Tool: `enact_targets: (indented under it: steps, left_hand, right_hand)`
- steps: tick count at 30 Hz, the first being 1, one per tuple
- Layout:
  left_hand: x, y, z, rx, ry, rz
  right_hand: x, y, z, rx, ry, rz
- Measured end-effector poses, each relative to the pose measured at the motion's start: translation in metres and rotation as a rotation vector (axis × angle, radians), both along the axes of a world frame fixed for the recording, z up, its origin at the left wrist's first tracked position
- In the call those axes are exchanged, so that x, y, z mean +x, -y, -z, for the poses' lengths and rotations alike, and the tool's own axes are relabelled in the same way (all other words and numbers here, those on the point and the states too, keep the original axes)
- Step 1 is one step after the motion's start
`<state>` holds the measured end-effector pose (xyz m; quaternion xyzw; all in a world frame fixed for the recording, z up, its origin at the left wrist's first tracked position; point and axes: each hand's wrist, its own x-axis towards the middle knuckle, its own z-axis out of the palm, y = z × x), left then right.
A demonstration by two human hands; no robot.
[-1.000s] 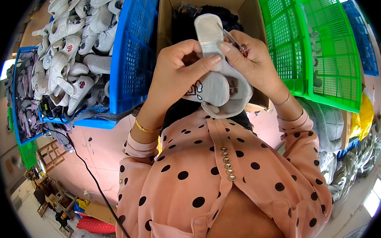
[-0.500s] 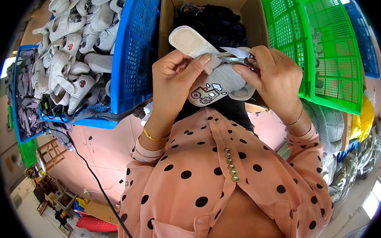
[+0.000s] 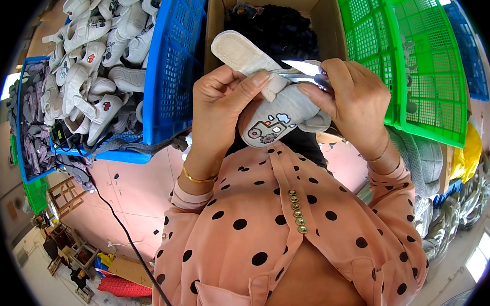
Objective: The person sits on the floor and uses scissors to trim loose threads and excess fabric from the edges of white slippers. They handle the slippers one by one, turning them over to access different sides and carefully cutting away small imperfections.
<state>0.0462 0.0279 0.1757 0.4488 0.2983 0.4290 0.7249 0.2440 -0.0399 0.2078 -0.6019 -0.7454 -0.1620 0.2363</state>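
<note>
In front of my chest I hold a small light-grey cloth shoe (image 3: 271, 125) with a tractor design on its upper. My left hand (image 3: 226, 96) pinches the shoe by its strap, whose pale fuzzy end sticks up past my fingers. A pair of scissors (image 3: 302, 75) sits in my right hand (image 3: 354, 96), with thumb and fingers around the handles. The blades point left and lie against the shoe beside my left thumb. Whether the blades have anything between them is hard to make out.
At the left, a blue plastic crate (image 3: 177, 68) stands beside a heap of similar pale shoes (image 3: 91, 67). Behind my hands is a cardboard box (image 3: 326, 18) with dark items inside. Green crates (image 3: 369, 43) stand at the right. A black cable (image 3: 116, 213) runs down the left.
The shoe has tilted, its toe dropping a little lower. The scissors' blades have come closer together and lie nearer to my left thumb.
</note>
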Motion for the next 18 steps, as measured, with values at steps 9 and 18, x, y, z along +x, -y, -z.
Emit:
enact_targets:
  steps: [9, 18]
  left_hand:
    - [-0.003, 0.000, 0.003, -0.184, 0.084, 0.042]
    - [0.000, 0.011, 0.002, -0.291, 0.088, 0.007]
  right_hand:
    - [-0.003, -0.003, 0.009, 0.057, -0.093, -0.029]
    - [-0.011, -0.008, 0.016, -0.047, -0.291, -0.054]
